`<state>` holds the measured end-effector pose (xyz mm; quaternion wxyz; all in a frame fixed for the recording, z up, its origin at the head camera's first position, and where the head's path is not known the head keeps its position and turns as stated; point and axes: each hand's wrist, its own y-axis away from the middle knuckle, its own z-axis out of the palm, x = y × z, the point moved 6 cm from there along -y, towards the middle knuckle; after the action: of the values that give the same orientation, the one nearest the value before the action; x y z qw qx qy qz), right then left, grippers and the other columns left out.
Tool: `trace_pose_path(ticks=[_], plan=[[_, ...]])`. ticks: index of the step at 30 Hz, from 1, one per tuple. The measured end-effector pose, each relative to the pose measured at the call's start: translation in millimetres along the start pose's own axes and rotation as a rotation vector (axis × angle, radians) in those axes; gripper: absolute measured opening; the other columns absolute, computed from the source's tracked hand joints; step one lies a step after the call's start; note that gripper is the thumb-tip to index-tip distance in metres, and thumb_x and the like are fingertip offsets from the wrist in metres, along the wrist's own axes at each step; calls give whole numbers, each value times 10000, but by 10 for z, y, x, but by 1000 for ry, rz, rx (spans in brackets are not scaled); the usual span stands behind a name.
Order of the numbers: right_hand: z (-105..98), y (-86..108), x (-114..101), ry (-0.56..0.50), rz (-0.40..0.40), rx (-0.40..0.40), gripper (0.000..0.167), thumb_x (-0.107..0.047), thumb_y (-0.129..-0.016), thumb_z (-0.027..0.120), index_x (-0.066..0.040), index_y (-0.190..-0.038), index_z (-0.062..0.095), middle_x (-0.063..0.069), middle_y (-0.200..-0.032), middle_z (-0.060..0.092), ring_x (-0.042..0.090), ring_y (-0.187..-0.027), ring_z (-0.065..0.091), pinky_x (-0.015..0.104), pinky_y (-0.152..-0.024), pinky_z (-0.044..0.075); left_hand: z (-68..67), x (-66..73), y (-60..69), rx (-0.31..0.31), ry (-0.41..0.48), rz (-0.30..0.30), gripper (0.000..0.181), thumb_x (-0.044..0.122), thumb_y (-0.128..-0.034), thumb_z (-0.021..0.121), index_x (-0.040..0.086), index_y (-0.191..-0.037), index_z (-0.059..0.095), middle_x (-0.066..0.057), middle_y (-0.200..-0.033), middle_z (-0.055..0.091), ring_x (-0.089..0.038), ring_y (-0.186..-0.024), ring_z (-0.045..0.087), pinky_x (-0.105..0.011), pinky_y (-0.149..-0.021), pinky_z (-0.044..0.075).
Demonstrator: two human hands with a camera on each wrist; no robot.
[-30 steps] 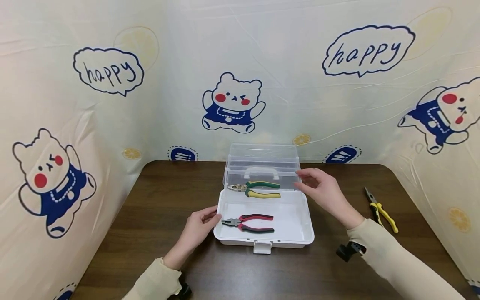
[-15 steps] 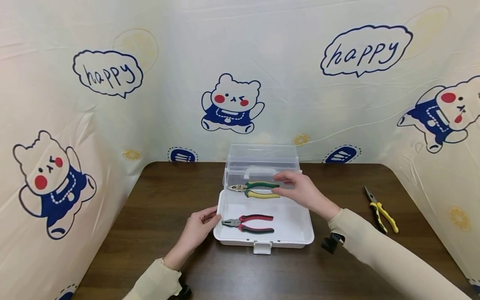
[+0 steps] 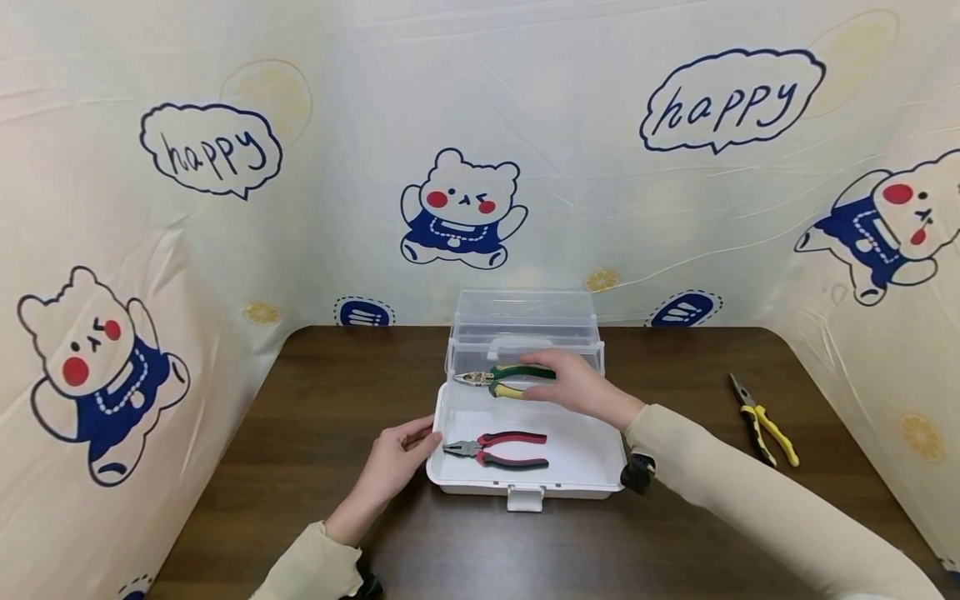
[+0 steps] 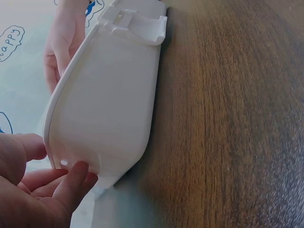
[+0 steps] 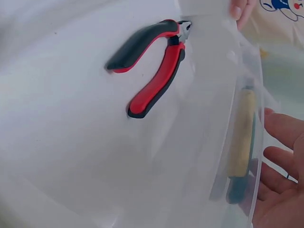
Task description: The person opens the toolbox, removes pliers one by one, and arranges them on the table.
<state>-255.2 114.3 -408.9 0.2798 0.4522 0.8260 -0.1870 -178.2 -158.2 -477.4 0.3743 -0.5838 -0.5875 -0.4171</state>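
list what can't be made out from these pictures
Handle ends of the green-and-yellow pliers: head view, covered by the right hand, so its grip is unclear.
Jaws of those pliers: right wrist view, lost behind the cloudy clear tray.
Inside of the white box: left wrist view, behind its outer wall.
Most of the left hand: right wrist view, cut by the top edge.

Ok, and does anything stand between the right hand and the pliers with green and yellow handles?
From above, nothing visible does: the right hand is over one end of the pliers in the clear tray. The right wrist view shows the pliers through the tray's plastic. I cannot tell if the hand touches them.
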Motion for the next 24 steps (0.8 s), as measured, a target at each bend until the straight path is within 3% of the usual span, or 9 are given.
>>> trace_pose_path(ticks=[13,24], plan=[[102,-95,-82,155,-103,-56,587,-213,-926,816,25,-1420,605,190,-1391,634,361,-1280,598,503,-1069,502,-3,-10,-7,0,-21,-15,350,109,-972,738,-19,-1297,713,-169,-1163,757,-225,-1025,736,-301,-863,610],[104,-98,-67,146,-66,-65,607,-195,-915,825,16,-1437,598,185,-1400,639,363,-1299,592,498,-1077,500,8,-8,9,-6,-7,-21,360,120,-970,745,-23,-1298,710,-159,-1157,758,-221,-1020,731,-305,-863,610]])
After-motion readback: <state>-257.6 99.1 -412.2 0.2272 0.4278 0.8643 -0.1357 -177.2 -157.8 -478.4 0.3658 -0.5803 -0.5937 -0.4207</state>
